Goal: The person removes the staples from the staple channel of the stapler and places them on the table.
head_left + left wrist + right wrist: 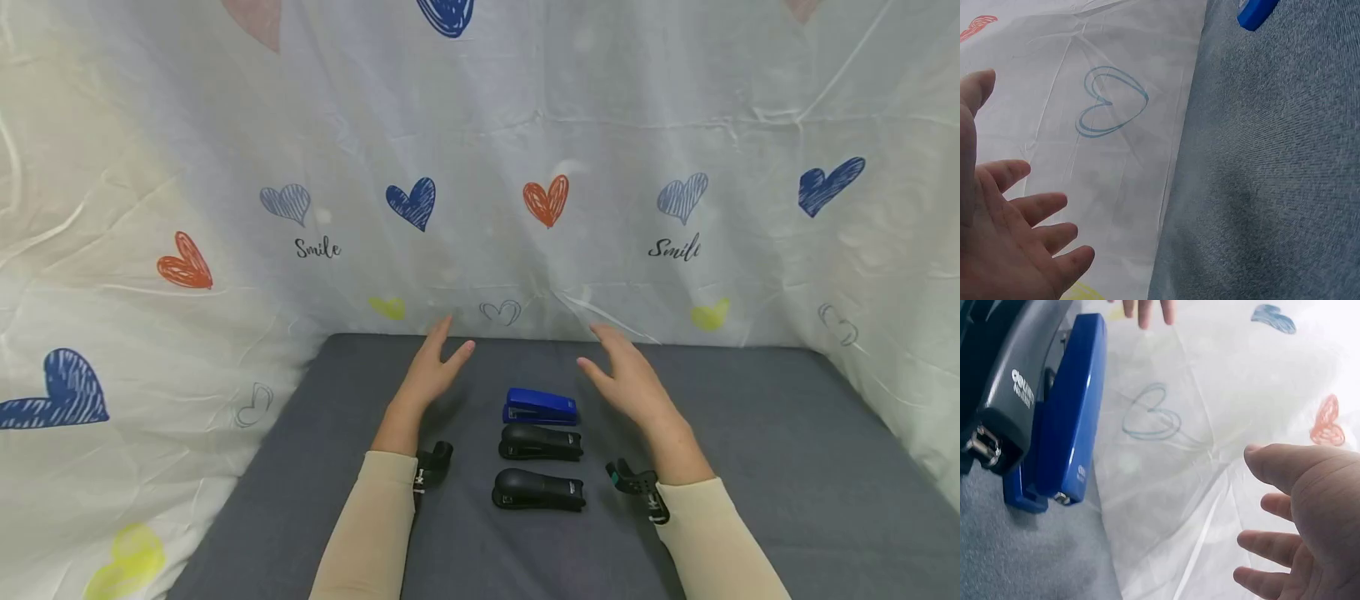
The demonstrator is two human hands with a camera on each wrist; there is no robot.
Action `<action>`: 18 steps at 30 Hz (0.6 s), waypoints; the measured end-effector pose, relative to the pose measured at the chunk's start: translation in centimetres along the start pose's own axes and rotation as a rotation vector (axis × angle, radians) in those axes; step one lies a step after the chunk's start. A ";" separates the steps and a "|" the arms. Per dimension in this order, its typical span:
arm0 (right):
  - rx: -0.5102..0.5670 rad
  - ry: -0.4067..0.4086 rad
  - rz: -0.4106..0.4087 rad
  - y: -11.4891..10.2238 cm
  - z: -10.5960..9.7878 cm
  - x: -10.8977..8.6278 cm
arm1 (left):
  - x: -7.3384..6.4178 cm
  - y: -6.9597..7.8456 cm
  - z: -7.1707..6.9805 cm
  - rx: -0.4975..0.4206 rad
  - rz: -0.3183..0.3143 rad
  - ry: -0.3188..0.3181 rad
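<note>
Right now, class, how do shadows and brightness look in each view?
Head: soft shadow on the grey cloth beside the left hand; left wrist: soft-edged dark patch on that cloth; right wrist: white curtain washed out at upper right, pale sheen on the labelled black stapler.

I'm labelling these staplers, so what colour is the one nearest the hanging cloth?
That stapler is blue; it shows best in the right wrist view.

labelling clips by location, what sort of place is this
Probably a small curtained-off workspace, perhaps a filming booth: a white heart-print curtain hangs behind and beside a table covered in dark grey cloth, where a blue stapler and two black staplers sit in a row.
</note>
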State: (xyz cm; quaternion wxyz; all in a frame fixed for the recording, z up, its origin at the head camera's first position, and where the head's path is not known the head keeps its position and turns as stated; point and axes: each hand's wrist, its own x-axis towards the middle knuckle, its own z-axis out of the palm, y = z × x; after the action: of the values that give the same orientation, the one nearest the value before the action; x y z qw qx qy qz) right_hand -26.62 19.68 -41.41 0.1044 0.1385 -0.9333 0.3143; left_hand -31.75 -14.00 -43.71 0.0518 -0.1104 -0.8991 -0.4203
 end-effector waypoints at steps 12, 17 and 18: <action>0.057 -0.056 -0.031 -1.5 1.1 0.3 | 0.3 -0.4 0.9 -0.145 -0.011 -0.101; 0.050 -0.072 -0.072 -2.4 2.0 0.5 | 0.3 -0.3 1.4 -0.240 0.021 -0.156; 0.050 -0.078 -0.078 -2.6 2.1 0.6 | 0.4 -0.3 1.6 -0.259 0.030 -0.171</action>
State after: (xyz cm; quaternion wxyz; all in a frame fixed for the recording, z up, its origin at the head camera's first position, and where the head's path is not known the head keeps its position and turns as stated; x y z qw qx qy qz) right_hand -26.55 16.28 -41.49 0.0768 0.1895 -0.9225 0.3275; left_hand -32.18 -12.88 -44.86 -0.0334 -0.1648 -0.8367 -0.5212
